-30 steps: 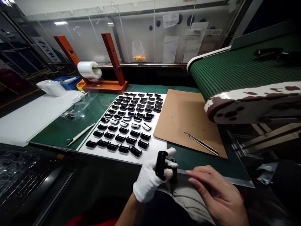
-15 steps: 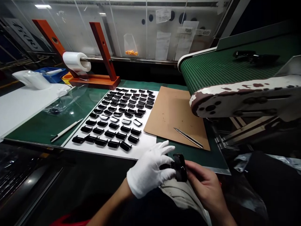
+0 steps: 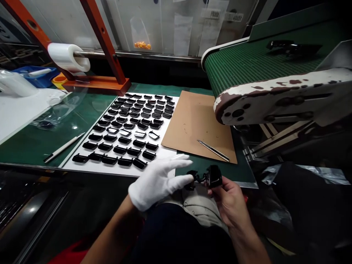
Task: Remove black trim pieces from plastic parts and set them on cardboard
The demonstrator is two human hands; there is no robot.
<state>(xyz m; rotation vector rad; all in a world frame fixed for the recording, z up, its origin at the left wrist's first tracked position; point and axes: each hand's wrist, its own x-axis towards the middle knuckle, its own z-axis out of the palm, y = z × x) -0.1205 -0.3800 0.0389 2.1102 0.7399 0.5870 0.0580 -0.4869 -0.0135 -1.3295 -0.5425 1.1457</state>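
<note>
one head-worn cam looks fwd & down from just above the lap (image 3: pixel 200 204). v. wide view: left hand (image 3: pixel 159 180) & right hand (image 3: pixel 231 201) sit close to it, near ctr. bench (image 3: pixel 27 141) fills the mid-dist., near edge dipping a bit to the right. roll stand (image 3: pixel 95 83) is far left, conveyor (image 3: pixel 247 69) at right, upright panel (image 3: pixel 165 38) across the far side.

Right hand (image 3: pixel 232 198): some fingertips hidden behind glossy black part (image 3: pixel 214 176). Orange roll stand (image 3: pixel 104 44) cut off by top edge, green conveyor (image 3: pixel 242 71) by right. Dark objects (image 3: pixel 293 47) on it too dim to identify. Print on barcode label (image 3: pixel 211 14) too small to read.
</note>
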